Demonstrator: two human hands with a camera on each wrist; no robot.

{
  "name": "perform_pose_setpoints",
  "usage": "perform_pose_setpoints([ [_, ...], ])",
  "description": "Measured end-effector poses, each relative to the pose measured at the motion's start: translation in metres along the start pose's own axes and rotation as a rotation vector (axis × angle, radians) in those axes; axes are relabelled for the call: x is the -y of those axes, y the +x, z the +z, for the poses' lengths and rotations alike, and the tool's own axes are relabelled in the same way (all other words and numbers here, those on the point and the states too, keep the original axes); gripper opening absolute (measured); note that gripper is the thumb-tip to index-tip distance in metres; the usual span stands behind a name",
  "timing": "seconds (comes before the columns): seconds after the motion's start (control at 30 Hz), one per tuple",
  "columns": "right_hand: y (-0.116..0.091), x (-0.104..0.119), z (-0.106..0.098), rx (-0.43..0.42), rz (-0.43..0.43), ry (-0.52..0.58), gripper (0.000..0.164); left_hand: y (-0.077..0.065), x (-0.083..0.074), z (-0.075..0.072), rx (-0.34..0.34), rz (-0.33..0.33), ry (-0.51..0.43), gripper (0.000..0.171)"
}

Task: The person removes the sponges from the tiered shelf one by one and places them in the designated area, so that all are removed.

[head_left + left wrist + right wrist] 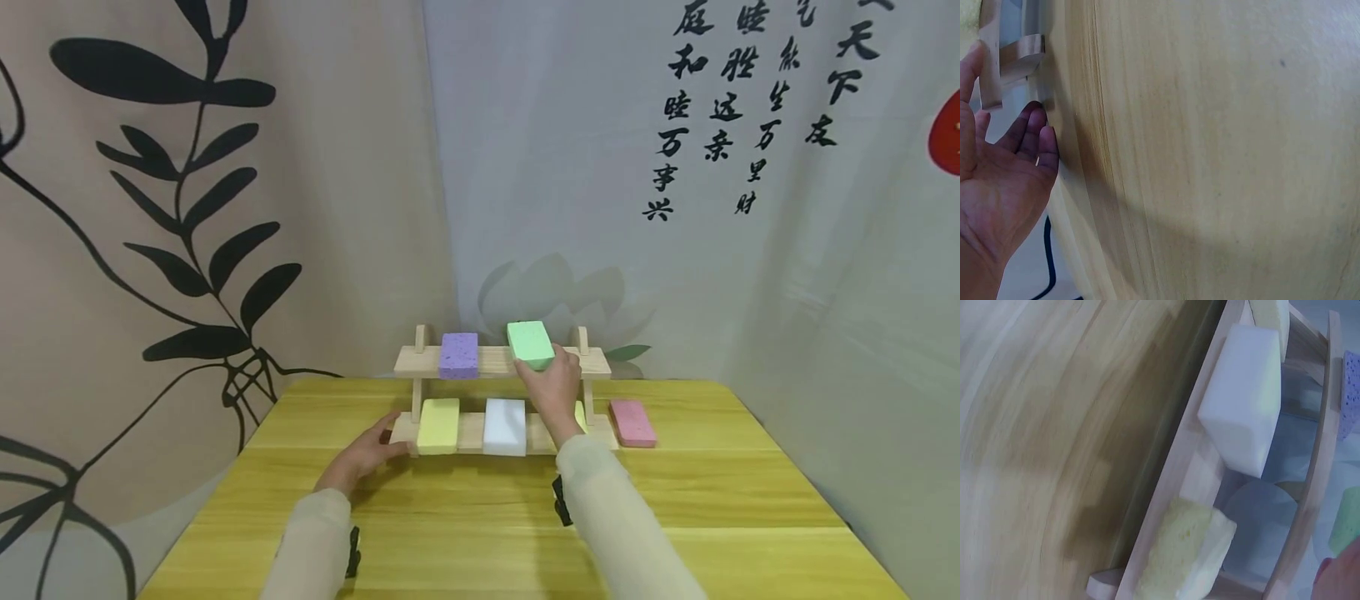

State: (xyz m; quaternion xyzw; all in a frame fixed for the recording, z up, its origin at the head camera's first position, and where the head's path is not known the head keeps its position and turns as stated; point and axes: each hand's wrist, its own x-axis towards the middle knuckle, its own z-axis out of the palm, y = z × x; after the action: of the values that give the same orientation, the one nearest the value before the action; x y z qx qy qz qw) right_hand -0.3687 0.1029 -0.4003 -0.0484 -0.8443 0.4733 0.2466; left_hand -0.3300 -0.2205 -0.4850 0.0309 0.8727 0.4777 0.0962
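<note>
In the head view my right hand (555,387) grips a light green sponge (530,344) between thumb and fingers, at the right part of the upper board. My left hand (367,454) holds the left end of the two-tier wooden rack (401,429), thumb at the front and fingers toward the back. The left wrist view shows that thumb on the end of the board (990,81). A purple sponge (458,356) leans on the upper tier. On the lower tier stand a yellow sponge (438,427), a white sponge (505,427) and another yellow sponge (1179,550), mostly hidden by my right hand in the head view.
A pink sponge (633,423) lies on the wooden table (465,508), just right of the rack. Close behind the table hangs a printed curtain (540,167) with black leaves and lettering.
</note>
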Motion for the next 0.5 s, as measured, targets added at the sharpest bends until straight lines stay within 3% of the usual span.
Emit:
perform_pose_setpoints([
  [0.5, 0.015, -0.003, -0.035, -0.008, -0.008, 0.015, 0.078, 0.0, 0.0, 0.0, 0.007, -0.005, -0.006, 0.091],
])
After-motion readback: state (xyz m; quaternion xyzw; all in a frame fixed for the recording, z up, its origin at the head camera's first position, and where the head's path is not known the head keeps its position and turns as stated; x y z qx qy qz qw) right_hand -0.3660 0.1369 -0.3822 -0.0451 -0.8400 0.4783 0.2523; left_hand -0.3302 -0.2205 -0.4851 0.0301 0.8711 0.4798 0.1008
